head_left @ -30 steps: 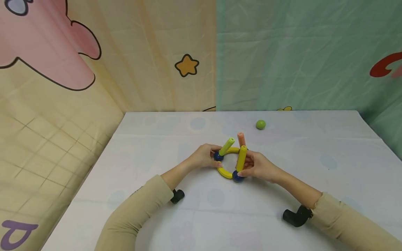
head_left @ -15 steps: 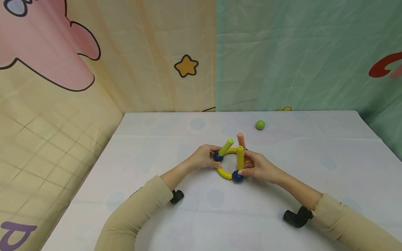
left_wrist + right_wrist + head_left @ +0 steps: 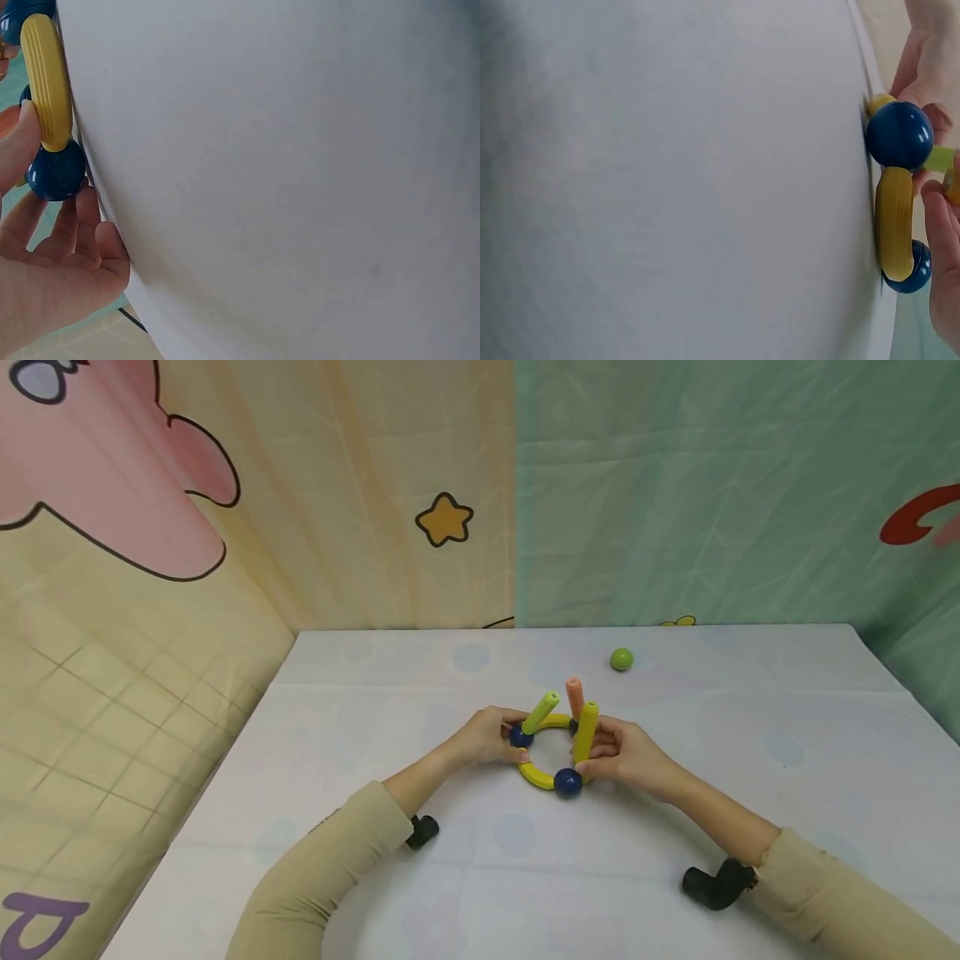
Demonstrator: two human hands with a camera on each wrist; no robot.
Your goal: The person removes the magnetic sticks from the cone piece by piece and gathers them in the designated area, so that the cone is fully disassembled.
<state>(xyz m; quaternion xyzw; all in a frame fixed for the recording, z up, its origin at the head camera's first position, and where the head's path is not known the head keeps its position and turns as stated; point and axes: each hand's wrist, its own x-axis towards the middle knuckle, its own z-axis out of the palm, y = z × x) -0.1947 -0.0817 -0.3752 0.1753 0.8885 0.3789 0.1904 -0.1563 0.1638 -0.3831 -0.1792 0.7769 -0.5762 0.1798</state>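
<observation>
A ring of curved yellow pieces (image 3: 537,776) and blue balls lies on the table. My left hand (image 3: 487,735) holds it at the left blue ball (image 3: 521,737), thumb on one side and fingers on the other. From that ball a light green rod (image 3: 542,711) leans up and right. An orange rod (image 3: 575,697) rises at the ring's back ball. My right hand (image 3: 626,756) pinches a straight yellow rod (image 3: 586,731) near its lower end. In the right wrist view the rod's end stands apart from the front blue ball (image 3: 900,135).
A green ball (image 3: 621,659) lies near the table's back edge. Black angled pieces (image 3: 718,885) show at both sleeves. Behind the white table (image 3: 465,877) hangs a patterned curtain (image 3: 637,510).
The yellow rod stood on the front blue ball half a second ago. My right hand has drawn it off, slightly right and up. My left hand has stayed in place on the ring.
</observation>
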